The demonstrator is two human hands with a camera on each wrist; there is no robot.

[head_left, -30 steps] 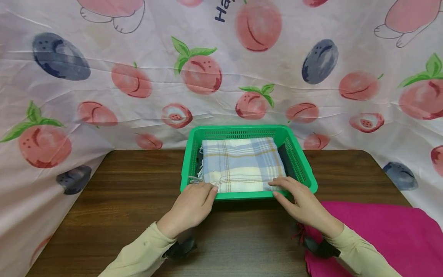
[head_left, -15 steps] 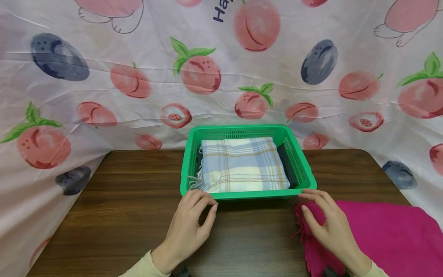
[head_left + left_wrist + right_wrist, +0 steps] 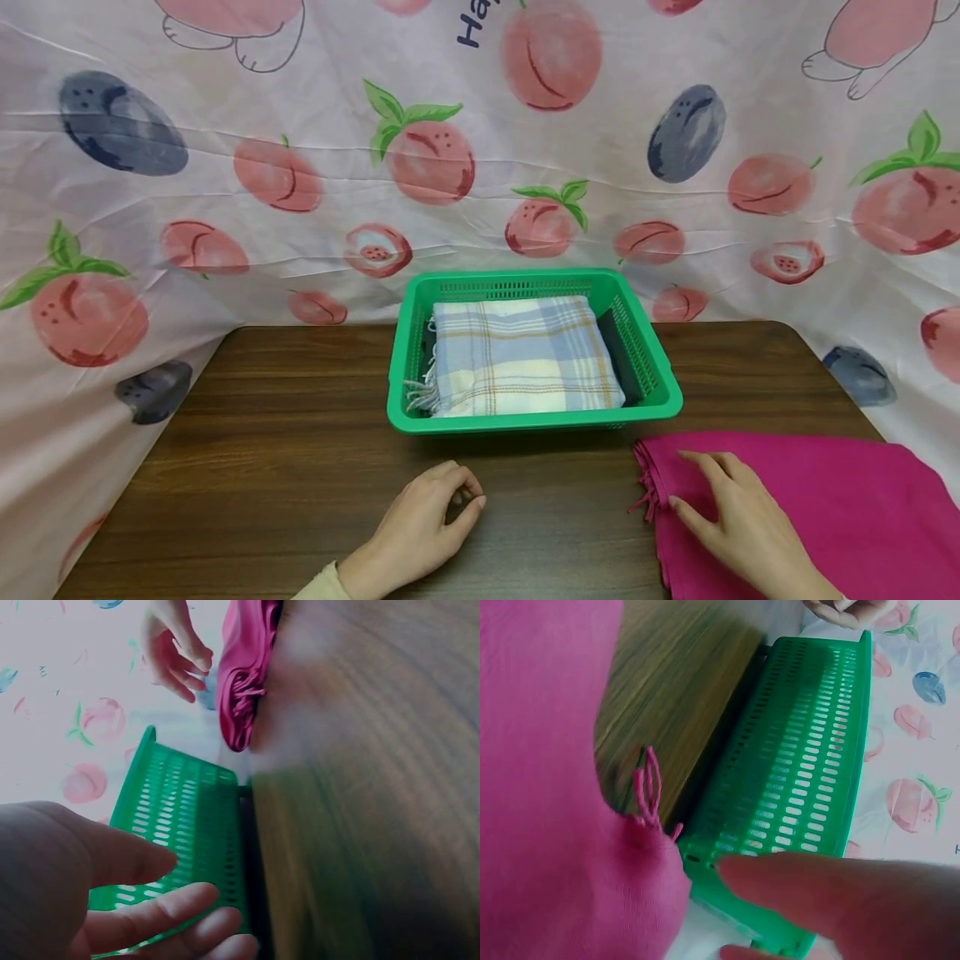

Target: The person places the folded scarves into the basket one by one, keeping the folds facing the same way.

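A green plastic basket (image 3: 532,422) with slotted sides stands at the back of the table. Folded inside it lies a fringed scarf (image 3: 525,358) in light blue and cream plaid. At the front right a magenta scarf (image 3: 847,500) lies folded, its tassels (image 3: 647,492) pointing left. My right hand (image 3: 750,521) hovers over that scarf's left part, thumb and fingers spread apart and holding nothing. In front of the basket, my left hand (image 3: 423,529) is over the bare wood with loosely bent fingers and nothing in them. The left wrist view shows its thumb (image 3: 135,859) apart from the fingers.
Dark items (image 3: 618,354) show under the plaid scarf along the basket's inner right side. Brown wooden table (image 3: 262,467) spreads left of and before the basket. A fruit-printed cloth (image 3: 450,233) hangs behind the table and along both sides.
Both hands have left the basket's front rim and drawn back toward me. The right hand has also moved right, over the magenta scarf. The basket and plaid scarf have stayed in place.
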